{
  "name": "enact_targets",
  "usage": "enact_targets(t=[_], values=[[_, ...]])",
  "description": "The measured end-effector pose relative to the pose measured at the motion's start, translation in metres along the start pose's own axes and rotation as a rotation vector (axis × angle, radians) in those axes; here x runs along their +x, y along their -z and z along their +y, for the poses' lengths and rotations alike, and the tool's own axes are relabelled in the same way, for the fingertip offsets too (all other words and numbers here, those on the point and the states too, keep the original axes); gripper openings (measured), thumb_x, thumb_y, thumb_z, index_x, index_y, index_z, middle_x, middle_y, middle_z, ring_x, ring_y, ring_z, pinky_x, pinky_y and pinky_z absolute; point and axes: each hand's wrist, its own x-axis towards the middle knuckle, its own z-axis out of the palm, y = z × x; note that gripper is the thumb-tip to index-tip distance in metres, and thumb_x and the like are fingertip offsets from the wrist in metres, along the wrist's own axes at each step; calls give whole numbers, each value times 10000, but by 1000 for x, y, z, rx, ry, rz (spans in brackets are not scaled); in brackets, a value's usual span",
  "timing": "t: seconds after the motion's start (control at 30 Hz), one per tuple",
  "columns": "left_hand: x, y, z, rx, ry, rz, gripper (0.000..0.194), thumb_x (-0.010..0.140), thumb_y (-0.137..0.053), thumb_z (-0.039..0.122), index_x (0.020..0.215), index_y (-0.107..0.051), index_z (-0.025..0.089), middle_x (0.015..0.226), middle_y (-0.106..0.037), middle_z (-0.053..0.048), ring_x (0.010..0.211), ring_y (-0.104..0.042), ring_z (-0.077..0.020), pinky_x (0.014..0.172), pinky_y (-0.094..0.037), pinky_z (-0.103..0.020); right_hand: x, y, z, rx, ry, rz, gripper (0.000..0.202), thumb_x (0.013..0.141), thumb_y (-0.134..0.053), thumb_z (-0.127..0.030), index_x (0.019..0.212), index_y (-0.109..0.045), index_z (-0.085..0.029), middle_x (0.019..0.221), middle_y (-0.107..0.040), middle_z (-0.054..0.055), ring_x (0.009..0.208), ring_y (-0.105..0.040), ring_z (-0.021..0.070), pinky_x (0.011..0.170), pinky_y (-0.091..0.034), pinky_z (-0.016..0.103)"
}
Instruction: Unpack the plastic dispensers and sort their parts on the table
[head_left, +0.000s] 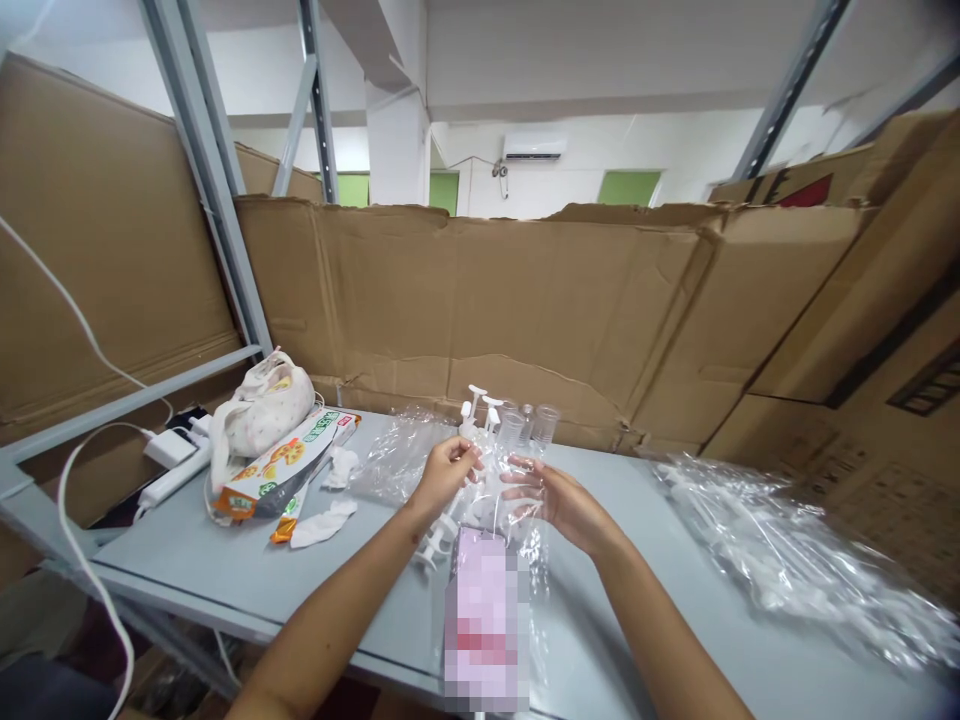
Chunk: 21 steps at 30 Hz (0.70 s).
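Note:
Near the middle of the grey table (592, 600), my left hand (448, 472) has its fingers closed at the edge of a clear plastic bag; what lies between the fingertips is too small to make out. To its right, my right hand (555, 497) is spread beside the clear bag (491, 490), fingers apart. White plunger-like parts (474, 405) stand just beyond my left hand. Clear plastic tubes (529, 425) stand next to them. More white plunger parts (435, 545) lie below my left wrist. A pink phone-like object (484, 610), partly blurred, is at the front.
Clear bags (405, 455) lie left of the hands. Farther left are crumpled tissues (326, 522), an orange-and-white box (292, 465), a cloth bag (270, 405) and a power strip (176, 475). A large plastic bag of white parts (787, 540) lies right. Cardboard (480, 300) walls the back.

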Motion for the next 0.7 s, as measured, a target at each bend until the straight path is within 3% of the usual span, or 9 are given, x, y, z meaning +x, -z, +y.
enact_targets(t=[0.13, 0.27, 0.4, 0.5, 0.57, 0.63, 0.7], values=[[-2, 3, -16, 1, 38, -49, 238, 756, -552, 388, 736, -509, 154, 630, -584, 5, 484, -522, -80, 447, -334, -180, 8, 9, 9, -236, 253, 254, 331, 702, -651, -464, 833, -648, -161, 694, -624, 39, 555, -539, 127, 490, -395, 238], [-3, 4, -21, 7, 31, -12, 240, 736, -578, 375, 688, -514, 148, 606, -570, 7, 483, -502, -73, 443, -324, -175, 12, 12, 15, -411, 367, 353, 317, 702, -644, -463, 608, -590, -166, 472, -483, -25, 451, -397, 94, 457, -327, 239], [-4, 8, -19, 2, 47, -12, 258, 740, -580, 400, 760, -541, 146, 624, -567, 10, 482, -501, -71, 439, -330, -175, 12, 14, 19, -357, 396, 370, 272, 708, -649, -441, 707, -629, -169, 506, -492, -32, 456, -405, 95, 451, -308, 238], [-8, 11, -15, 15, 81, -171, 312, 743, -585, 427, 884, -554, 150, 667, -593, -1, 490, -527, -80, 449, -355, -183, 12, 18, 19, -254, 445, 453, 273, 720, -640, -445, 780, -644, -178, 500, -476, -43, 451, -410, 95, 449, -311, 237], [-10, 12, -12, 42, 54, -255, 306, 721, -620, 418, 852, -566, 147, 684, -602, -10, 512, -543, -86, 481, -392, -196, 11, 21, 18, -147, 470, 492, 323, 756, -586, -483, 873, -640, -187, 524, -510, -32, 469, -445, 106, 462, -337, 241], [-12, 12, -10, 38, -9, -258, 277, 713, -635, 401, 791, -564, 145, 679, -600, -9, 523, -547, -88, 519, -425, -212, 9, 24, 16, -32, 455, 431, 411, 791, -504, -540, 1004, -605, -203, 624, -596, 3, 529, -524, 130, 498, -384, 255], [-12, 10, -8, 0, -58, -206, 264, 725, -625, 394, 775, -552, 145, 663, -597, -5, 507, -545, -85, 522, -429, -215, 6, 24, 14, 14, 410, 291, 469, 795, -475, -569, 1103, -554, -224, 768, -656, 42, 627, -597, 166, 558, -435, 286]])
